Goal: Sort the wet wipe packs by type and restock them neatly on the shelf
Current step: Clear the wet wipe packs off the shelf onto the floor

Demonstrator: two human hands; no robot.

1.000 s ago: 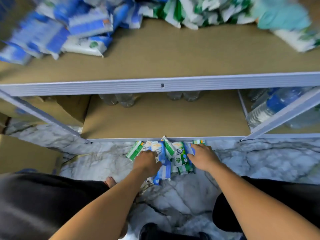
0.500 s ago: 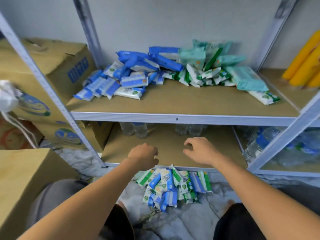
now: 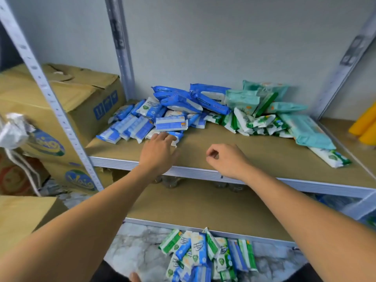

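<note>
Blue wipe packs (image 3: pixel 150 121) lie heaped on the shelf (image 3: pixel 254 151) at my eleven o'clock, green packs (image 3: pixel 254 121) at one. My left hand (image 3: pixel 157 151), fingers straight, touches the nearest blue pack; my right hand (image 3: pixel 225 159), at its three o'clock, hovers curled and empty.

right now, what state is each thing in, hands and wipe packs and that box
blue wet wipe packs, loose heap, left on the shelf
green-and-white wet wipe packs, loose heap, shelf right
floor packs, blue and green mixed, unsorted
left hand, fingers straight, fingertips at the blue wet wipe packs
right hand, fingers curled, holding nothing
cardboard box, top flaps down
</note>
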